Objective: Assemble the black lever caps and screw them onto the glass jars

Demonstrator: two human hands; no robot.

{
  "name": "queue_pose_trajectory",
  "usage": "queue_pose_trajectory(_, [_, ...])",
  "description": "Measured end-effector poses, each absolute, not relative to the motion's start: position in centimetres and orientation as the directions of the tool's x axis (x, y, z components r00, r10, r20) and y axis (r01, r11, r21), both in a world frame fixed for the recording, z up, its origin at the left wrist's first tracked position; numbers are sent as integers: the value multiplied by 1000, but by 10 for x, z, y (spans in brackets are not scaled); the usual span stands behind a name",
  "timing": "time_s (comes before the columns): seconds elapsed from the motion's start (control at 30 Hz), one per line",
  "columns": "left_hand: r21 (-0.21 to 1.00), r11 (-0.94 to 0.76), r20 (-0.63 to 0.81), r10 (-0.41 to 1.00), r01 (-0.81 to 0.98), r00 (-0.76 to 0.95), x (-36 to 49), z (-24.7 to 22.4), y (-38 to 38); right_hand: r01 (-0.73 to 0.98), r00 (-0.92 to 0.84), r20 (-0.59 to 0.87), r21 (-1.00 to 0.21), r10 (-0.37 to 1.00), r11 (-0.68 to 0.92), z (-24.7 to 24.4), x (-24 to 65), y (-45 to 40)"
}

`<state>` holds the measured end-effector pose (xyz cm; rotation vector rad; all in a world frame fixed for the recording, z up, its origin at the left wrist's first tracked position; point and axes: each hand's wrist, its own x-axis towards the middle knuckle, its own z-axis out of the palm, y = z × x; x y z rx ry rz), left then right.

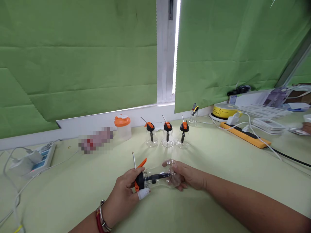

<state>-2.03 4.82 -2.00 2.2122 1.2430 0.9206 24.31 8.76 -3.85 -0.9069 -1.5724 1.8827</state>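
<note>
A clear straw bottle [160, 170] lies sideways between my hands, its base to the right. My left hand [125, 192] is closed round its black lid [140, 180], with white tape on the thumb. An orange flip cover [142, 162] stands up from that lid, and a thin straw [133, 160] sticks out of it. Inside the bottle runs a black tube-like part [159, 176]. My right hand [190, 176] cups the bottle's base, fingers curled round it. Behind stand three similar upright bottles [152, 142] with black and orange lids.
An orange-lidded cup [124, 132] and a blurred-out item [96, 140] stand back left. Power strips lie at left [45, 161] and right [245, 135], with cables trailing. A yellow round tin [224, 111], white panels [267, 126] and a person's hand [306, 127] are at right.
</note>
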Motion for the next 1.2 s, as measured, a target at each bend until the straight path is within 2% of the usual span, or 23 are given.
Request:
queue_pose_trajectory(0.27, [633, -529, 361, 848, 565, 390, -20, -17, 46, 84, -631, -213, -975, 746, -207, -37, 241, 87])
queue_pose_trajectory(0.5, [643, -510, 390, 860, 571, 329, -18, -17, 47, 9, -610, -212, -965, 763, -261, -41, 239, 88])
queue_pose_trajectory(0.63, [688, -474, 377, 881, 550, 288, -19, -20, 50, -59, -598, -149, -972, 788, -229, -43, 240, 91])
queue_pose_trajectory(0.77, [751, -404, 334, 915, 522, 228, -22, -26, 54, -146, -575, 5, -985, 818, -96, -39, 243, 91])
queue_pose_trajectory(0.87, [792, -349, 294, 937, 501, 188, -24, -29, 58, -182, -607, 104, -983, 788, -10, -34, 245, 90])
queue_pose_trajectory(1.07, [803, -340, 267, 940, 489, 215, -24, -29, 58, -131, -653, 28, -988, 757, -77, -35, 247, 90])
queue_pose_trajectory(1.2, [777, -374, 297, 927, 506, 229, -25, -28, 57, -92, -649, -11, -991, 761, -93, -39, 249, 92])
